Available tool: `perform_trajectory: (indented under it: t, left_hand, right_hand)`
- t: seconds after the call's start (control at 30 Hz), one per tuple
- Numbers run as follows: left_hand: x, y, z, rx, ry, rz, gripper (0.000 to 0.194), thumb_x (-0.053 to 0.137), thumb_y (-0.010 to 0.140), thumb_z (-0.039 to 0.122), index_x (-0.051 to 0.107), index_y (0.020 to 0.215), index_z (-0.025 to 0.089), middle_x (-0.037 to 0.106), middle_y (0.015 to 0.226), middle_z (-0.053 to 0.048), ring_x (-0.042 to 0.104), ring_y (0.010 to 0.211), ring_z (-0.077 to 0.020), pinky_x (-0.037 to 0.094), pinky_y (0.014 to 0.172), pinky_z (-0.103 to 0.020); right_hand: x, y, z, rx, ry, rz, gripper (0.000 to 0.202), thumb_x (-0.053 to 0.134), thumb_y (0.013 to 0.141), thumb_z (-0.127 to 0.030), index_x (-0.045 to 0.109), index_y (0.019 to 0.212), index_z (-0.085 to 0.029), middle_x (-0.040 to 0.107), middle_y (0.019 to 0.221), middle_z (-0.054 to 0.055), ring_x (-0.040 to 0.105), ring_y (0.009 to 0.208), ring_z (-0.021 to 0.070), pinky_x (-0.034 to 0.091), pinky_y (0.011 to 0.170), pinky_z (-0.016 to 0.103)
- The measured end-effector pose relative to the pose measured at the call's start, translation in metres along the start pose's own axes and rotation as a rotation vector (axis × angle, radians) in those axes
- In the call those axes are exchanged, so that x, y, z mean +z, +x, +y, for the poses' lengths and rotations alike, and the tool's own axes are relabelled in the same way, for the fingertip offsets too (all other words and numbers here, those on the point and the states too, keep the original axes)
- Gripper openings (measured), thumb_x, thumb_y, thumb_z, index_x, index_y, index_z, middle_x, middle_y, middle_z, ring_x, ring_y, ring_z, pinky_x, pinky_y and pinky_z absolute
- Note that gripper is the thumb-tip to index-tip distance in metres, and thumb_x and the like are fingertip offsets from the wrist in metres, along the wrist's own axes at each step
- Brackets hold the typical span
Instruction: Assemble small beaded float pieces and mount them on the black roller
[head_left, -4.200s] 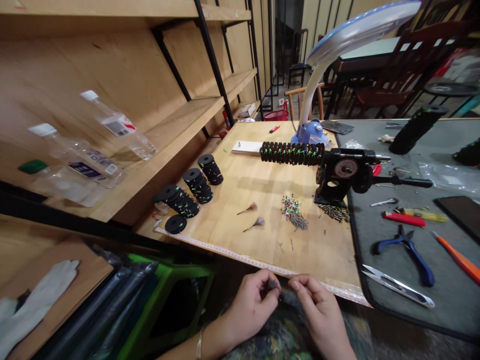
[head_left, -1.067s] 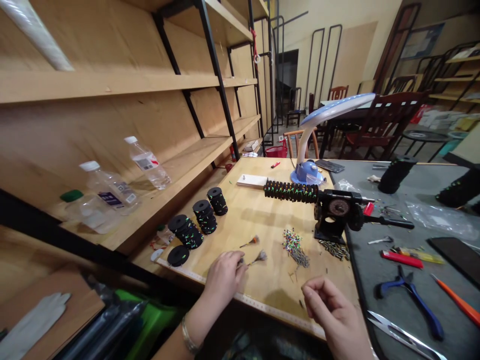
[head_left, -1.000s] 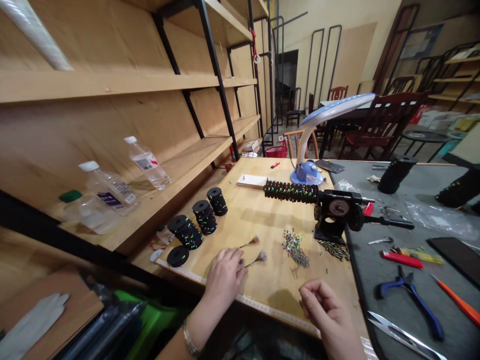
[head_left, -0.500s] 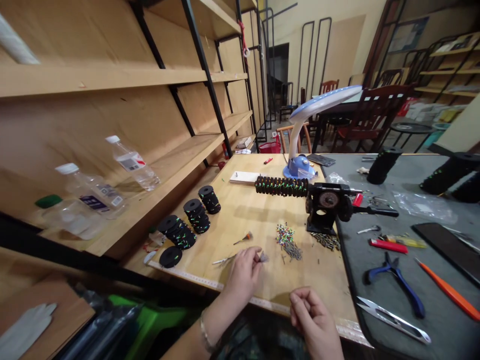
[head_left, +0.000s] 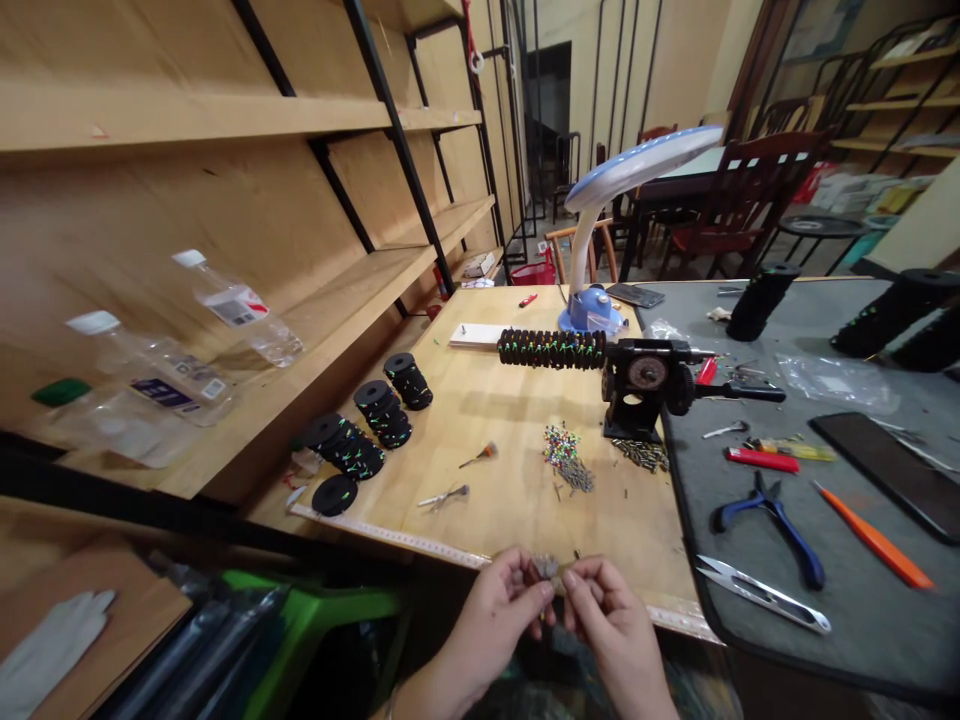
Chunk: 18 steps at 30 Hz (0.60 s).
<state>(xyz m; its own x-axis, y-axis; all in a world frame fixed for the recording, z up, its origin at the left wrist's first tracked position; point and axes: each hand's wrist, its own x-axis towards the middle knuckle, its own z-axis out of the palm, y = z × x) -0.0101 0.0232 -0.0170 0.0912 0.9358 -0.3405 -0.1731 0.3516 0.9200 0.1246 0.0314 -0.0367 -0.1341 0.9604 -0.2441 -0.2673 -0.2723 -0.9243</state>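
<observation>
My left hand (head_left: 504, 612) and my right hand (head_left: 609, 612) meet at the table's front edge. Between their pinched fingertips is a small greyish, feathery bundle (head_left: 547, 568), too small to name. Both hands are closed around it. Beyond them lie a pile of coloured beads (head_left: 559, 442) with small metal pins (head_left: 576, 474) beside it. To the left rest a small brush with an orange tip (head_left: 480, 455) and a thin tool with a grey tuft (head_left: 445, 496). A black hand-cranked device (head_left: 643, 378) holds a black ridged roll (head_left: 551, 348) wound with coloured bits.
Black spools (head_left: 351, 447) stand at the table's left edge. A blue-white lamp (head_left: 589, 312) is at the back. On the grey mat (head_left: 675, 640) are blue pliers (head_left: 772, 520), silver snips (head_left: 763, 594), orange tweezers (head_left: 874, 535) and a red lighter (head_left: 762, 460). Bottles (head_left: 176, 375) lean on the shelf.
My left hand has moved right and down with the small bundle from the table's middle. My right hand has come up to it, and the fingertips now meet. The view has shifted slightly.
</observation>
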Motion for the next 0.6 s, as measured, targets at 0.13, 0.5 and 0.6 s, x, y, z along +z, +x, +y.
perform_trajectory:
  t: [0.13,0.5,0.6]
  left_hand:
    - [0.0021,-0.0034,0.0007,0.056,0.066,-0.015,0.035,0.07,0.075,0.044,0.048,0.074,0.017,0.053,0.063,0.003,0.054,0.058,-0.0111,0.04,0.048,-0.02]
    - [0.0013,-0.0089,-0.0074,0.154,0.232,0.022,0.02,0.062,0.082,0.03,0.049,0.075,0.017,0.051,0.065,0.003,0.052,0.058,-0.0099,0.042,0.051,-0.019]
    - [0.0025,-0.0097,-0.0086,0.124,0.197,0.012,0.022,0.063,0.081,0.033,0.048,0.075,0.018,0.05,0.066,0.003,0.053,0.057,-0.0102,0.043,0.05,-0.019]
  right_hand:
    - [0.0021,-0.0011,-0.0003,-0.012,-0.008,0.003,0.044,0.071,0.069,-0.059,0.058,0.07,-0.017,0.052,0.045,-0.005,0.044,0.042,0.0103,0.032,0.044,0.022]
    - [0.0012,-0.0057,-0.0004,-0.027,-0.086,0.029,0.047,0.07,0.067,-0.063,0.058,0.071,-0.017,0.049,0.044,-0.007,0.042,0.041,0.0098,0.032,0.044,0.022]
    - [-0.0003,-0.0057,0.0015,-0.029,-0.096,0.034,0.047,0.069,0.068,-0.062,0.057,0.07,-0.017,0.047,0.043,-0.008,0.041,0.04,0.0093,0.031,0.044,0.021]
